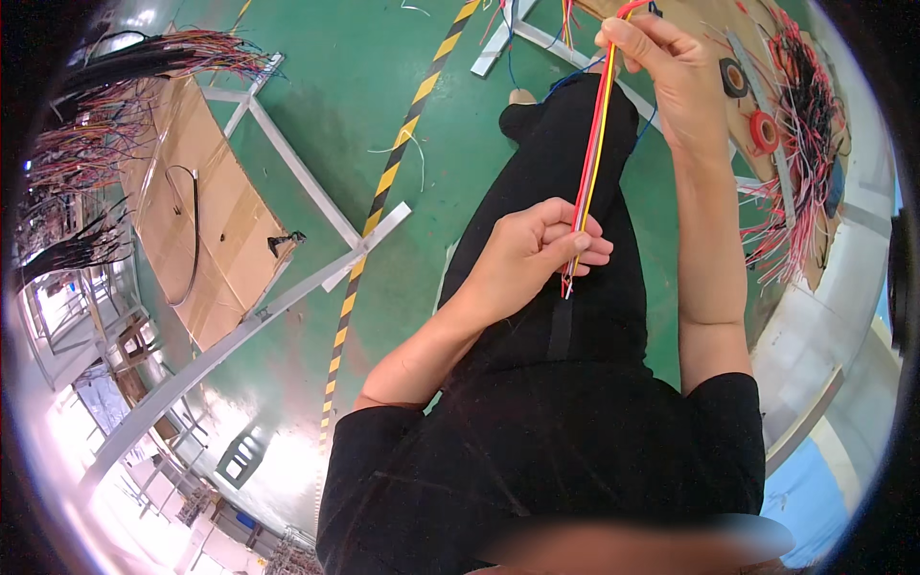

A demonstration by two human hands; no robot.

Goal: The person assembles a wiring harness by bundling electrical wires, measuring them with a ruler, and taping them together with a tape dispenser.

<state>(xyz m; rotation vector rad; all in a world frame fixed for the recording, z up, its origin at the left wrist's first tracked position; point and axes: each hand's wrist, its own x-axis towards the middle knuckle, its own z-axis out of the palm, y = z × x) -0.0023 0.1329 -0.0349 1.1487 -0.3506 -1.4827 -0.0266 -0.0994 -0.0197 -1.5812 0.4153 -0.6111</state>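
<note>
A bundle of thin wires (596, 144), red, yellow, white and dark, stretches between my two hands above my black-clad legs. Near the bundle's lower end, my left hand (544, 246) is closed, pinching the wires between thumb and fingers. Short stripped-looking tips stick out just below that grip. Farther up, my right hand (661, 57) holds the same bundle between thumb and bent fingers. Beyond the right hand the wires run out of the top of the picture, so their other end is hidden.
At right, a board carries a black tape roll (734, 79), a red tape roll (763, 131) and a heap of red and black wires (805, 105). A cardboard-topped table (216, 230) with dark cable bundles (144, 62) stands left. Yellow-black tape (383, 187) crosses the green floor.
</note>
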